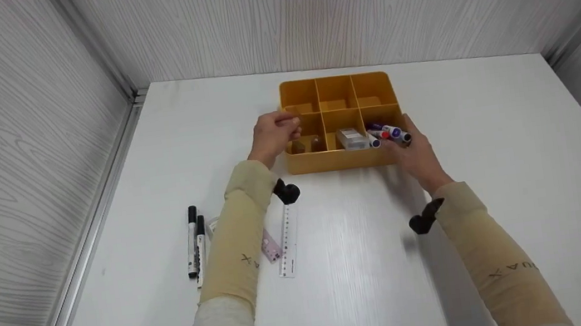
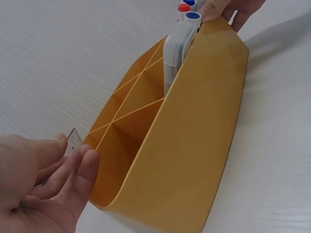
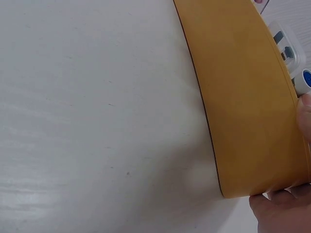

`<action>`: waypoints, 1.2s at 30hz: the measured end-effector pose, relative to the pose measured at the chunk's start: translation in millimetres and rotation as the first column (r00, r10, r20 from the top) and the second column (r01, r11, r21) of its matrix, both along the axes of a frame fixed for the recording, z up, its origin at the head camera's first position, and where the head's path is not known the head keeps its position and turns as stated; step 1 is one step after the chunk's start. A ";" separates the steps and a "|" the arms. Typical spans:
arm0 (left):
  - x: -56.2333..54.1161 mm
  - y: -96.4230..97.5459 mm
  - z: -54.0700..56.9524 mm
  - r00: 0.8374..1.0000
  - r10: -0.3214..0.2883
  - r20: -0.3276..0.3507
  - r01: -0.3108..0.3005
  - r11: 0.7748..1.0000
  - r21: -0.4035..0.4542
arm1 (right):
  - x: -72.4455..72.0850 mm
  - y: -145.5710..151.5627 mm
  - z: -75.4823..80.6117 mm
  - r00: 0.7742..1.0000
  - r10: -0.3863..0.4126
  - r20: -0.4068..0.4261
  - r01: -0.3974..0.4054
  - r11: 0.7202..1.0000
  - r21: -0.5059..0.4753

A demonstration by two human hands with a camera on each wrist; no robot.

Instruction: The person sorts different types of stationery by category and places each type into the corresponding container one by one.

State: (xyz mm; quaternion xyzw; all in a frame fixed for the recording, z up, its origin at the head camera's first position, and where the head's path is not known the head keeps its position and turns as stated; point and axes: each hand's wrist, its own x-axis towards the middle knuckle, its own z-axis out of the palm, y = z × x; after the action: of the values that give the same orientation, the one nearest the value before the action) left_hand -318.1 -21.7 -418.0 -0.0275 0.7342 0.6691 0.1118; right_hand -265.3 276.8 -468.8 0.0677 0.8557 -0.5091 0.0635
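Note:
A yellow divided box (image 1: 340, 160) stands on the table with two rows of compartments. At its left side my left hand (image 1: 272, 133) pinches a small clear plastic piece (image 2: 73, 140) with printed marks and a pointed corner; the fingers cover most of it. My right hand (image 1: 417, 156) grips the front right corner of the box, thumb at the rim and fingers around the side. Several markers (image 1: 392, 131) with blue, red and dark ends lean in the front right compartment. A clear plastic case (image 1: 353, 139) stands in the front middle one.
Two black-capped markers (image 1: 193, 243) lie on the left of the table. A clear ruler (image 1: 288, 242) and a pink patterned piece (image 1: 270, 247) lie nearer, partly under the left forearm. Wood-grain panels (image 1: 249, 22) wall in the table's back and sides.

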 end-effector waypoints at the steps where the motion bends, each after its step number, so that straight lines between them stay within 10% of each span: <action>1: -0.4 0.4 -0.6 1.000 0.005 -0.003 -0.005 1.000 0.006 | 0.2 -0.4 0.2 1.000 0.001 0.000 -0.001 1.000 0.001; 13: 0.7 -4.4 -0.9 1.000 0.020 0.001 -0.020 1.000 -0.020 | -0.3 -4.8 0.4 1.000 0.010 -0.006 -0.010 1.000 0.002; 23: 11.1 -12.4 1.1 0.993 -0.050 -0.111 0.014 0.952 -0.305 | -5.1 -4.8 -0.7 1.000 0.011 0.028 -0.010 1.000 -0.004; 36: 46.2 -12.4 5.7 0.862 -0.239 -0.447 -0.075 0.811 -0.580 | -9.2 2.0 -2.3 1.000 0.018 0.003 -0.018 1.000 0.001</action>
State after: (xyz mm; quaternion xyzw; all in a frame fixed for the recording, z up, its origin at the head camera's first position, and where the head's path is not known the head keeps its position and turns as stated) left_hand -271.9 -34.1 -412.3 0.1469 0.9059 0.3917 -0.0660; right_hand -274.5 278.8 -471.0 0.0609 0.8565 -0.5078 0.0693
